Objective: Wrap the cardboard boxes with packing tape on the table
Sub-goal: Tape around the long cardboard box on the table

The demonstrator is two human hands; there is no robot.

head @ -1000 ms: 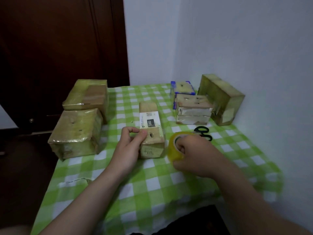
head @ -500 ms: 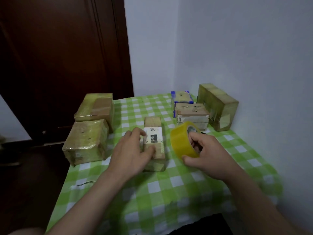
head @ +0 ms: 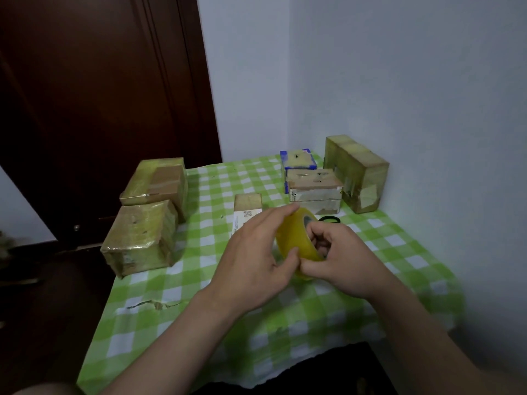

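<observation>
Item 1. Roll of tape [head: 296, 238]: yellow, held on edge above the table [head: 199, 283], between both hands.

Item 2. Right hand [head: 342, 260]: fingers [head: 319, 238] curled through the roll's core, thumb against its lower rim; a firm hold.

Item 3. Left hand [head: 256, 260]: spans the roll's outer band, fingertips over its top and thumb pressed on its lower part.

Item 4. Small box [head: 247, 208]: cardboard with a white printed label, lying on the table just beyond the left hand, which hides its near end. No tape runs to it.

Item 5. Scissors [head: 329, 219]: black handles showing just beyond the right hand.

Item 6. Two wrapped boxes [head: 139, 240], glossy with tape, well to the left of the grip, one behind the other.

Item 7. Three boxes farther beyond the grip, to its right: white-sided box [head: 313, 189], blue-edged box [head: 298, 159] behind it, tall box [head: 356, 172] near the wall.

Item 8. Green checked cloth [head: 159, 306] covering the table, torn below the left forearm.
</observation>
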